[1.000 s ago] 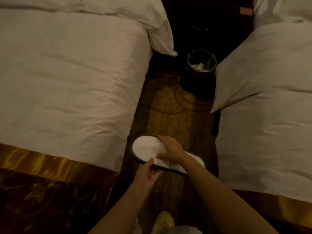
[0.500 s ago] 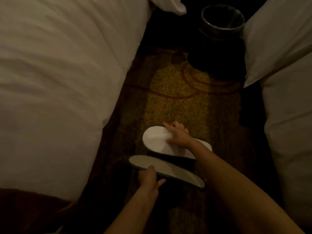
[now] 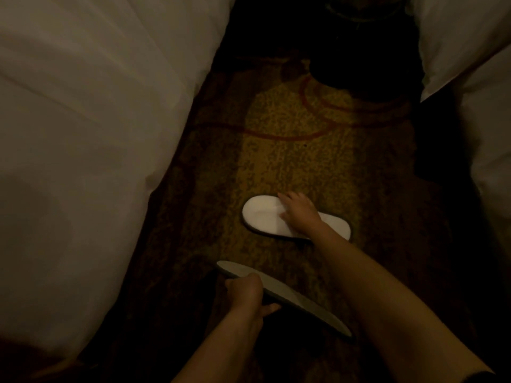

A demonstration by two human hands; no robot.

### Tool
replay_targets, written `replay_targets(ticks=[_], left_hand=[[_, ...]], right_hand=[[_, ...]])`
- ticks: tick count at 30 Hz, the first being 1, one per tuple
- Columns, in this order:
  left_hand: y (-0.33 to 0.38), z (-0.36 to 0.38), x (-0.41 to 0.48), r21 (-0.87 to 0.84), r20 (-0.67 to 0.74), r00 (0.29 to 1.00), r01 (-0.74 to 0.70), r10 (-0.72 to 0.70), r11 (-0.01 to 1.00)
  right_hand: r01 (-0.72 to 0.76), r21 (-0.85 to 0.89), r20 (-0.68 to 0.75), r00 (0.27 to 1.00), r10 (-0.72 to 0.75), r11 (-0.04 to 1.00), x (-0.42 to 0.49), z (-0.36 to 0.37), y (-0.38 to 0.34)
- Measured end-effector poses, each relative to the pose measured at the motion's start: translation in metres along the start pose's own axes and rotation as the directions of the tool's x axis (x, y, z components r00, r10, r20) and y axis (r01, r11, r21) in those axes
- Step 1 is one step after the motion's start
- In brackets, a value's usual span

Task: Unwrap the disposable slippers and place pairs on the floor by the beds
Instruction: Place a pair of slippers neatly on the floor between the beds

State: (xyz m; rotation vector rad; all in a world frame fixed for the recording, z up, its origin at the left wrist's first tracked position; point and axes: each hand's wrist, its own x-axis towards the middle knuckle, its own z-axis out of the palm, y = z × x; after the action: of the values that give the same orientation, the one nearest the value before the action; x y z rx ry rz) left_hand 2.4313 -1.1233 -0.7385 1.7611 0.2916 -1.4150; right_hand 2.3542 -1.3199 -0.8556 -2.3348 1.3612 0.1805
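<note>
Two flat white disposable slippers sit in the dim aisle of patterned brown-and-gold carpet [image 3: 290,161] between two beds with white duvets, the left bed [image 3: 83,134] filling that side and the right bed [image 3: 481,78] showing only at the edge. One white fabric slipper [image 3: 262,217] lies sole-down on the carpet, lengthwise across the aisle, and the right hand [image 3: 300,214] rests on its middle with its fingers [image 3: 284,199] spread loosely over the white upper, pressing rather than gripping. Nearer than those fingers, the second slipper [image 3: 304,302] is turned so that its grey sole faces up; it is tilted, one end pointing toward the left bed and the other toward the right forearm. The left hand [image 3: 244,295] has its fingers [image 3: 272,308] clenched around this slipper's near edge, thumb side on the sole and fingertips tucked beneath. Beyond the right hand's fingers, at the far end of the aisle, stands a dark round waste bin [image 3: 365,12], mostly cut off.
</note>
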Motion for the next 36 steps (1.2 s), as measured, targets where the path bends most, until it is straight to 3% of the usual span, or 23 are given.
replay_targets(ticks=[4, 7, 9, 11, 13, 15, 16, 18, 20, 22, 25, 27, 33, 36], left_hand=[[-0.002, 0.005, 0.010, -0.030, -0.006, 0.999, 0.047, -0.047, 0.998], [-0.001, 0.009, 0.016, -0.029, 0.002, 0.998, 0.060, -0.059, 0.998], [0.001, 0.012, 0.018, -0.011, 0.013, 0.998, 0.068, -0.068, 0.998], [0.004, 0.014, 0.017, -0.044, 0.032, 0.996, 0.081, -0.080, 0.996], [0.010, 0.015, 0.012, -0.091, 0.089, 0.991, 0.106, -0.098, 0.990], [0.015, 0.014, 0.008, -0.008, 0.129, 0.987, 0.102, -0.100, 0.995], [0.016, 0.012, 0.010, 0.056, 0.093, 0.994, 0.058, -0.063, 0.997], [0.019, 0.004, 0.018, 0.226, -0.083, 0.985, -0.130, 0.152, 0.965], [0.018, -0.007, 0.026, 0.524, -0.123, 0.886, -0.324, 0.446, 0.788], [0.014, -0.017, 0.038, 0.726, 0.046, 0.801, -0.437, 0.597, 0.531], [0.004, -0.021, 0.061, 0.867, 0.320, 0.778, -0.470, 0.540, 0.163], [-0.001, -0.024, 0.074, 0.889, 0.423, 0.783, -0.457, 0.457, -0.039], [-0.010, -0.043, 0.102, 0.822, 0.531, 0.812, -0.422, 0.244, -0.383], [-0.012, -0.045, 0.103, 0.782, 0.551, 0.797, -0.392, 0.246, -0.484]], right_hand=[[-0.030, 0.244, -0.001, 1.000, 0.032, 0.969, -0.026, -0.021, -0.014], [0.023, 0.390, 0.211, 0.971, -0.114, 0.921, -0.075, -0.047, -0.032], [0.064, 0.391, 0.404, 0.885, -0.233, 0.918, -0.116, -0.058, -0.040], [0.068, 0.365, 0.516, 0.815, -0.263, 0.928, -0.148, -0.058, -0.046], [0.018, 0.291, 0.473, 0.867, -0.159, 0.957, -0.162, -0.049, -0.051], [-0.020, 0.177, 0.301, 0.953, -0.035, 0.984, -0.165, -0.040, -0.053], [-0.038, 0.145, 0.231, 0.973, 0.004, 0.989, -0.165, -0.036, -0.052], [-0.077, 0.150, 0.192, 0.980, 0.047, 0.986, -0.163, -0.031, -0.045], [-0.088, 0.214, 0.251, 0.968, 0.032, 0.973, -0.158, -0.024, -0.037], [-0.067, 0.266, 0.315, 0.949, -0.021, 0.962, -0.152, -0.013, -0.033], [-0.076, 0.295, 0.308, 0.951, -0.020, 0.952, -0.141, 0.009, -0.028], [-0.069, 0.279, 0.256, 0.967, -0.005, 0.958, -0.136, 0.020, -0.023], [0.042, 0.123, 0.000, 0.999, -0.042, 0.992, -0.150, 0.045, -0.017], [0.101, 0.098, 0.014, 0.995, -0.103, 0.990, -0.165, 0.057, -0.020]])
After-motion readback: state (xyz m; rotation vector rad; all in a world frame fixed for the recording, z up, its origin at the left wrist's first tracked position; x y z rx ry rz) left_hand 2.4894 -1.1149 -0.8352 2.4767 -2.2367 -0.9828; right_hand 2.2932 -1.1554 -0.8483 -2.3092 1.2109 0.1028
